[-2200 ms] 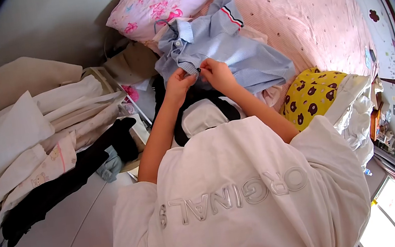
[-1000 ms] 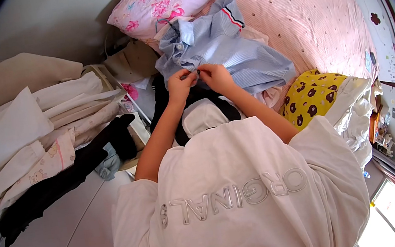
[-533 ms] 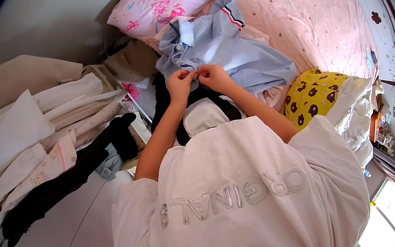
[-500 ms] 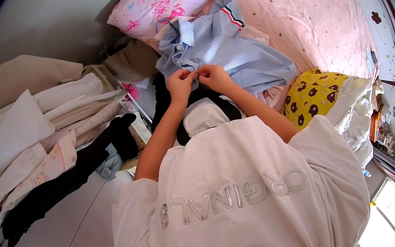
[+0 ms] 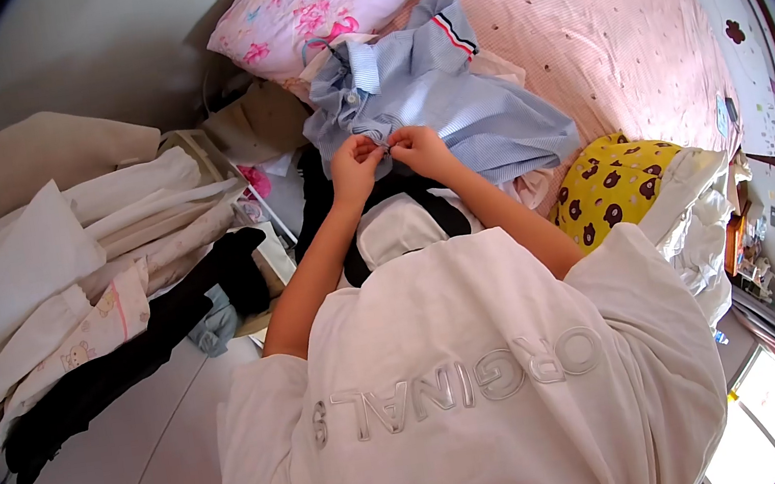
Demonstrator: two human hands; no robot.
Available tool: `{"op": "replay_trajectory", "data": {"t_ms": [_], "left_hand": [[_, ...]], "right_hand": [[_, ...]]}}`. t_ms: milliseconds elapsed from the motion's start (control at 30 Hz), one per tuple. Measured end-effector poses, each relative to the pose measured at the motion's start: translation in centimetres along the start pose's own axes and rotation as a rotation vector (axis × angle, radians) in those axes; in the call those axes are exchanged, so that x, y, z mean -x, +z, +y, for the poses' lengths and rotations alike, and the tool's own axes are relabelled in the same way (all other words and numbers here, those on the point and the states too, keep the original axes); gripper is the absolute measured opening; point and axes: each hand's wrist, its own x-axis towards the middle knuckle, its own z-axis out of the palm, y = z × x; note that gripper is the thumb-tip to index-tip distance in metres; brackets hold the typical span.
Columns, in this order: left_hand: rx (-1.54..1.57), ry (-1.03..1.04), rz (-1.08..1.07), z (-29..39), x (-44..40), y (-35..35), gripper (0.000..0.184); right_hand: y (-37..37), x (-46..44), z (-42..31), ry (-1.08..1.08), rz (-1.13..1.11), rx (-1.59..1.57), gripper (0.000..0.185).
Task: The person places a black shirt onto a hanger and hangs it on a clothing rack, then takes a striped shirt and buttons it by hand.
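Observation:
A light blue shirt (image 5: 423,69) with a white collar edge, buttons and a red, white and black sleeve stripe lies spread near the top centre. At its lower left edge my left hand (image 5: 357,169) pinches the shirt's fabric. Right beside it, my right hand (image 5: 420,152) has its fingertips closed on the same edge, almost touching the left fingertips. A small dark spot shows between the fingertips; what it is cannot be made out. Pale pink cloth shows under the shirt.
A floral pillow (image 5: 315,5) lies behind the shirt on a pink bedspread (image 5: 575,27). To the right is a yellow bear-print cloth (image 5: 612,186) beside white fabric (image 5: 696,218). On the left are piled pale clothes (image 5: 24,263), a black garment (image 5: 126,353) and a brown box (image 5: 257,122).
My fingertips have shifted slightly at the shirt's edge, and the dark spot between them shows less than before. The shirt stays in nearly the same place.

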Motion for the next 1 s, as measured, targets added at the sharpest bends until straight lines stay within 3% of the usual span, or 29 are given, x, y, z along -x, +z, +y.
{"op": "replay_trajectory", "data": {"t_ms": [33,133,233,533,833,1000], "left_hand": [[-0.057,0.021,0.007,-0.4,-0.1,-0.1,0.009],[-0.079,-0.180,-0.109,-0.4,0.0,-0.1,0.009],[-0.132,-0.086,-0.083,0.6,0.5,0.2,0.014],[-0.143,0.037,-0.071,-1.3,-0.2,0.1,0.016],[-0.205,-0.115,-0.372,0.3,-0.9,-1.5,0.016],[-0.291,-0.069,-0.417,0.8,-1.0,-1.9,0.016]], "right_hand": [[0.0,0.0,-0.2,0.004,-0.007,0.001,0.020],[0.1,-0.4,0.6,0.041,-0.048,-0.123,0.021],[0.0,-0.5,0.8,0.098,-0.088,-0.165,0.019],[0.1,-0.9,0.4,0.048,0.083,-0.010,0.021],[-0.7,-0.2,-0.8,0.008,0.015,0.158,0.020],[-1.6,-0.1,-1.9,-0.019,-0.102,0.116,0.019]]}}
